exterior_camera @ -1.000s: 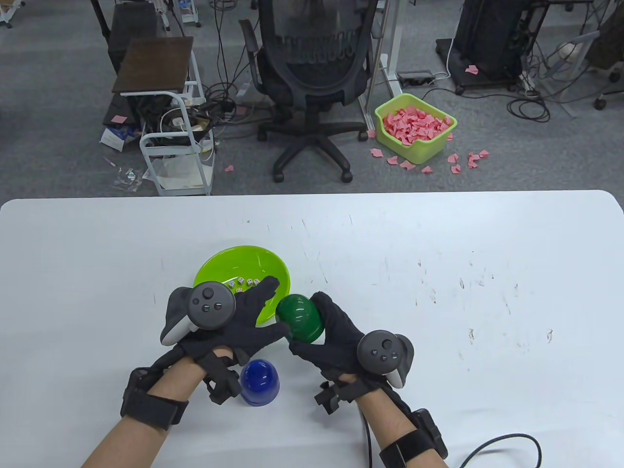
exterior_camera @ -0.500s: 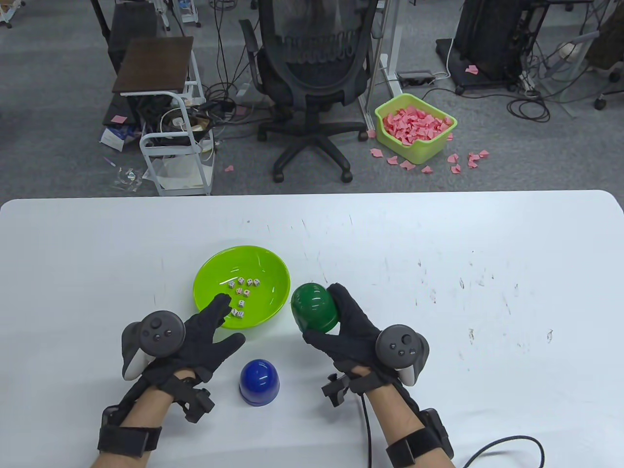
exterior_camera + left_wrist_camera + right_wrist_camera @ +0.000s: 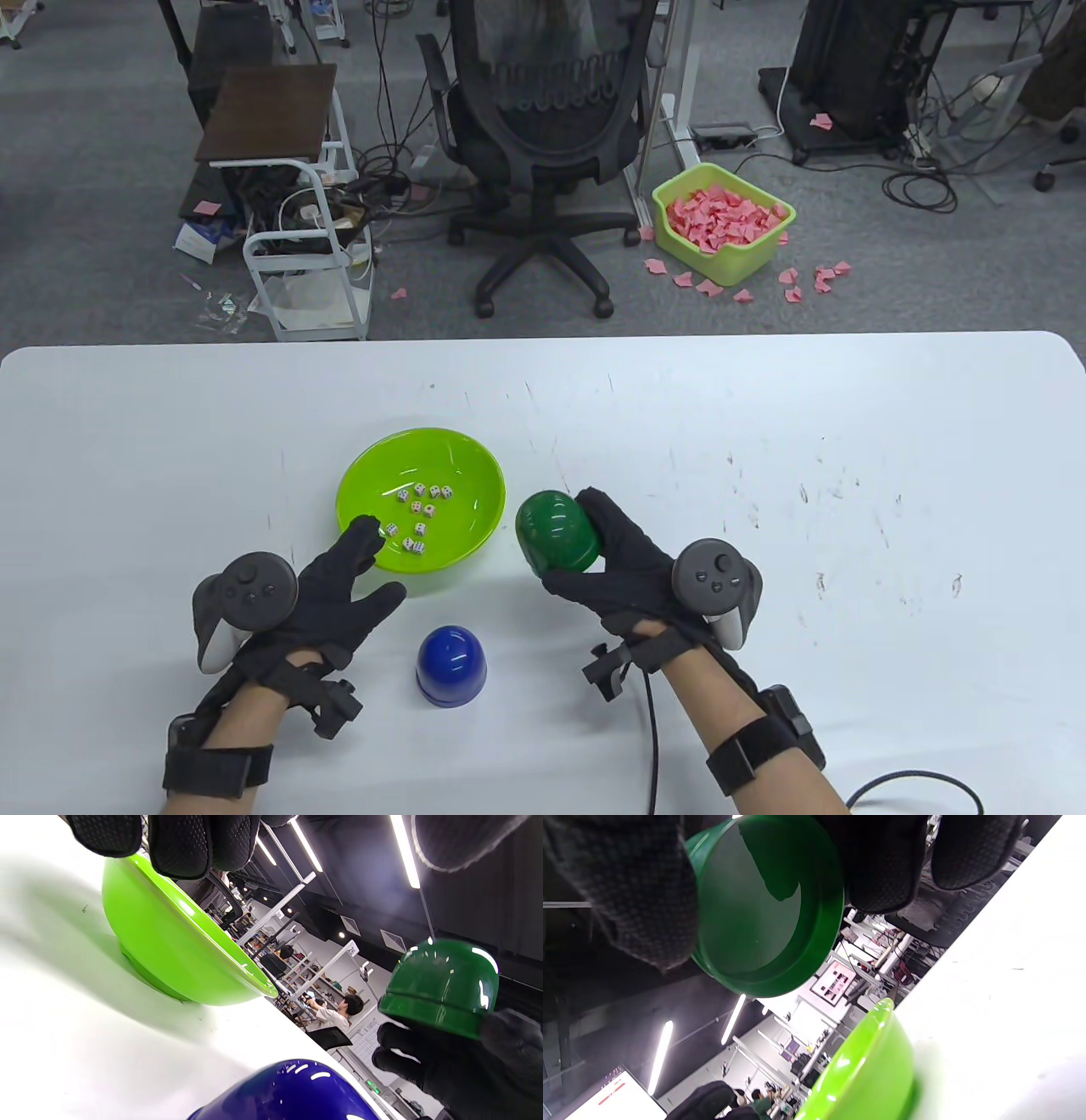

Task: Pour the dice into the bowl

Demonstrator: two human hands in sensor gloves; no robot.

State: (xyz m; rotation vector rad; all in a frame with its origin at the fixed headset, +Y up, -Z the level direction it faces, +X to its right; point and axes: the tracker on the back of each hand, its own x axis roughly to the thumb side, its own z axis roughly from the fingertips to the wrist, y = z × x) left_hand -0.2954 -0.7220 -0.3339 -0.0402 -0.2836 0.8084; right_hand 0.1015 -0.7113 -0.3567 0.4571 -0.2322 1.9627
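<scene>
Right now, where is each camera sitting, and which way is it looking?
Table view: high up, looking down at the table; both gloved hands and forearms show.
Left wrist view: low by the left hand, looking across at the lime bowl; fingertips at top.
Right wrist view: under the right hand, looking up into the empty green cup; fingers around it.
All three share the bowl and green cup.

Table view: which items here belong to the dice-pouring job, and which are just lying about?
Job:
lime bowl
dice lying in the bowl
green cup, held by the right hand, inside looks empty
left hand, fingertips at the bowl's rim

Lying about:
blue cup, mouth down
office chair
bin of pink scraps
</scene>
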